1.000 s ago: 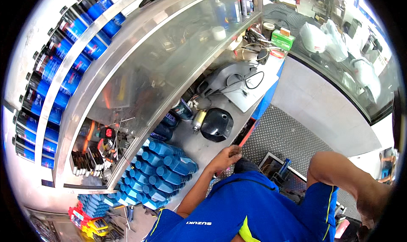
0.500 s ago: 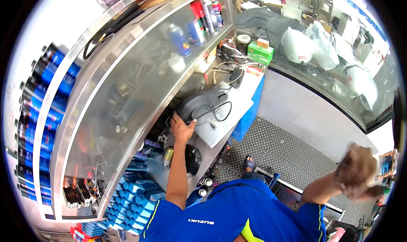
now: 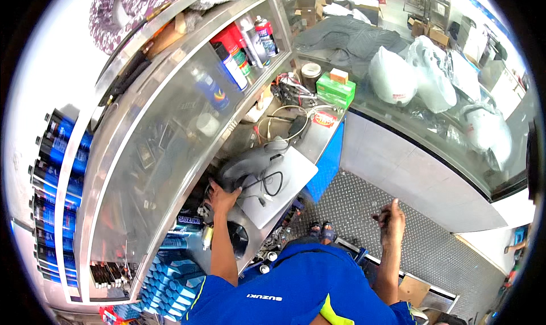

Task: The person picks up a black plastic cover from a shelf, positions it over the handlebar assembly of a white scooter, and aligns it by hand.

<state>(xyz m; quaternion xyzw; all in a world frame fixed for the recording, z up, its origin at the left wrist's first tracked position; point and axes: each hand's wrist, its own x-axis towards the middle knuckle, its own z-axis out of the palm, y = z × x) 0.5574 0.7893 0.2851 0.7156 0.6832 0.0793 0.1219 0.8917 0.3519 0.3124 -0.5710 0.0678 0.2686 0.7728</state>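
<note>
On the workbench, my left hand (image 3: 223,200) rests with fingers spread at the near-left end of a dark grey bag-like item (image 3: 242,164). Its fingertips touch or lie beside that item; the exact contact is hidden. A silver laptop (image 3: 293,174) lies closed beside the bag, and a black cable (image 3: 272,184) loops over both. Over the floor to the right, my right hand (image 3: 392,222) is raised with nothing visible in it, its thumb and fingers apart and partly bent. A black rounded object (image 3: 237,239) sits beside my left forearm.
A glass-fronted cabinet (image 3: 153,137) with spray cans stands along the left. Several blue bottles (image 3: 170,285) crowd the lower left. A green box (image 3: 335,90) and loose wires (image 3: 284,120) occupy the bench's far end. White plastic bags (image 3: 392,77) lie behind glass at right.
My right hand has come down and left, from far right to nearer my body. My left hand stays by the dark bag. The view has shifted, and both feet now show.
</note>
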